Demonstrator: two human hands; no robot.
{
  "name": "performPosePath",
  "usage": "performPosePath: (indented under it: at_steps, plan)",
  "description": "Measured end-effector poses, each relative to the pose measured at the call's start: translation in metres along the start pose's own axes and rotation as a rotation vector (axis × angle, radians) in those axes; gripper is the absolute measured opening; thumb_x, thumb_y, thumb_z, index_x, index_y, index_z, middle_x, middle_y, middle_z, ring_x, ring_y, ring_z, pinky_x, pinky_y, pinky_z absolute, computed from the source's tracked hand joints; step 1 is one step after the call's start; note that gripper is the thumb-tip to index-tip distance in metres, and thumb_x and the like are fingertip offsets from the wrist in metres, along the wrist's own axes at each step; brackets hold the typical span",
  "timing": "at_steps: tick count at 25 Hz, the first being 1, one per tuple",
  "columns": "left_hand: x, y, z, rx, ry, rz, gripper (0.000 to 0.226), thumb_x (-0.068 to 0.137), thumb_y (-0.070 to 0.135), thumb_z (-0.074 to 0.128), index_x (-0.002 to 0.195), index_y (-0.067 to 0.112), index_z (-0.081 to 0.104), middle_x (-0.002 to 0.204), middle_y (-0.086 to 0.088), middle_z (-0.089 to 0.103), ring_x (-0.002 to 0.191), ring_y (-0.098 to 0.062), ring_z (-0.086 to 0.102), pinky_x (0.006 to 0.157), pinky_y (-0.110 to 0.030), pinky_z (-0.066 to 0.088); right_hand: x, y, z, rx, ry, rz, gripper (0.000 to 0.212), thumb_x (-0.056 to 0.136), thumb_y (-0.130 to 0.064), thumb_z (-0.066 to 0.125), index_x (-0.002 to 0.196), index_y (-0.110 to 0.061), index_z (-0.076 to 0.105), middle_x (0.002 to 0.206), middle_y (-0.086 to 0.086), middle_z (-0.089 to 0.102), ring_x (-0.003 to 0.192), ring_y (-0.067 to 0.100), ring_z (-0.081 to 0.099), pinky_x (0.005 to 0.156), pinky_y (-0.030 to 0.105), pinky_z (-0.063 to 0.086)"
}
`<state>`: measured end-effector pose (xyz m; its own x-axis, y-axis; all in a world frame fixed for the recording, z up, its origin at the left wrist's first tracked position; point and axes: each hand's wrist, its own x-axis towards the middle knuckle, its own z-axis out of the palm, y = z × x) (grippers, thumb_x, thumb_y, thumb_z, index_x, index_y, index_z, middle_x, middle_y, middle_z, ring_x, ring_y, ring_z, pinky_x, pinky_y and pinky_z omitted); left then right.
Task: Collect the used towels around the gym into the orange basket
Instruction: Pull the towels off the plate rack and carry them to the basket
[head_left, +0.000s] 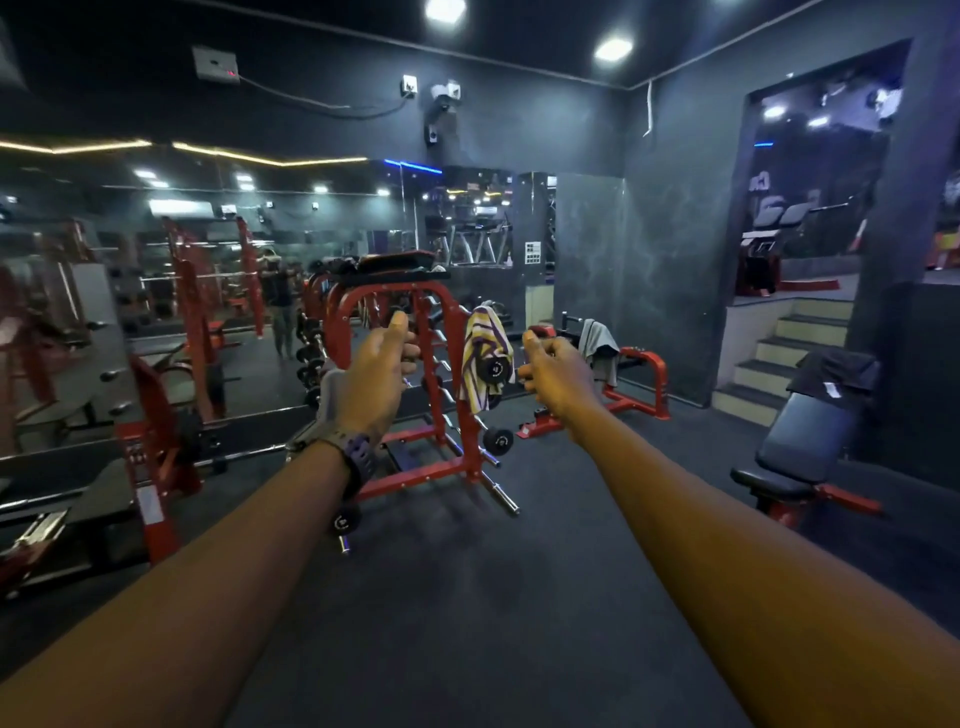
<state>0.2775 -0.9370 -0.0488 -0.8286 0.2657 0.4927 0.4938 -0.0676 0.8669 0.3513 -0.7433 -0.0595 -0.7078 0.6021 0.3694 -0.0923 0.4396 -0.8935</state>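
Head view: striped towel (485, 358) draped on red rack (415, 296), grey towel (597, 345) beyond. Judged light, limp; best pinched at top fold. Left hand (376, 374), right hand (553, 376) outstretched, loosely curled, nothing held. Basket unseen.

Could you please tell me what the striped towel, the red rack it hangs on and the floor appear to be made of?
Striped towel: soft woven cloth, probably cotton terry; it drapes in folds.
Red rack: tubular metal, likely steel, with glossy red paint that catches highlights.
Floor: dark matte sheet, probably rubber matting, though the look leaves this open.
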Motion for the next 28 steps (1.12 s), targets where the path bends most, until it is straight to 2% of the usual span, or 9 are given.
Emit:
performPosePath:
  at_steps: [3,7,11,15,22,28]
  plan:
    - [0.073,-0.048,0.024,0.015,0.038,-0.003,0.042,0.103,0.056,0.037,0.097,0.021,0.060,0.095,0.002,0.064,0.083,-0.014,0.059,0.083,-0.039,0.048,0.079,0.028,0.029,-0.011,-0.053,0.013,0.033,0.104,-0.051,0.041,0.108,-0.021,0.056,0.104,0.009,0.069,0.102,0.031,0.068,0.094,0.051,0.056]
    - [0.181,-0.116,0.056,0.017,0.042,0.005,0.048,0.098,0.063,0.036,0.097,0.022,0.061,0.100,-0.001,0.068,0.086,-0.016,0.063,0.088,-0.045,0.052,0.195,0.076,0.074,-0.012,-0.032,0.016,0.037,0.101,-0.057,0.044,0.106,-0.023,0.058,0.100,0.007,0.071,0.098,0.030,0.069,0.092,0.055,0.055]
    - [0.302,-0.167,0.085,0.034,0.030,-0.025,0.059,0.083,0.074,0.036,0.096,0.023,0.062,0.097,-0.001,0.070,0.083,-0.017,0.062,0.090,-0.050,0.052,0.310,0.104,0.104,-0.007,-0.013,0.046,0.042,0.101,-0.058,0.043,0.111,-0.019,0.058,0.101,0.006,0.069,0.095,0.026,0.068,0.091,0.054,0.056]
    - [0.406,-0.214,0.132,0.025,0.011,-0.016,0.051,0.091,0.070,0.036,0.094,0.026,0.060,0.099,-0.002,0.069,0.089,-0.019,0.063,0.092,-0.049,0.051,0.424,0.138,0.120,-0.004,0.008,0.039,0.044,0.102,-0.054,0.043,0.117,-0.015,0.056,0.104,0.009,0.069,0.095,0.026,0.067,0.089,0.048,0.056]
    - [0.576,-0.320,0.237,0.086,0.029,0.004,0.065,0.079,0.081,0.034,0.100,0.026,0.061,0.099,0.002,0.070,0.090,-0.019,0.065,0.098,-0.056,0.051,0.630,0.243,0.147,0.008,-0.011,0.048,0.041,0.104,-0.050,0.042,0.119,-0.015,0.056,0.104,0.009,0.067,0.093,0.023,0.065,0.080,0.037,0.052]
    - [0.712,-0.384,0.303,0.095,0.058,-0.007,0.062,0.087,0.076,0.031,0.102,0.023,0.061,0.102,0.000,0.069,0.091,-0.017,0.064,0.097,-0.053,0.052,0.801,0.302,0.183,-0.010,-0.073,0.051,0.043,0.100,-0.059,0.043,0.114,-0.021,0.056,0.106,0.007,0.069,0.099,0.026,0.067,0.091,0.051,0.056]
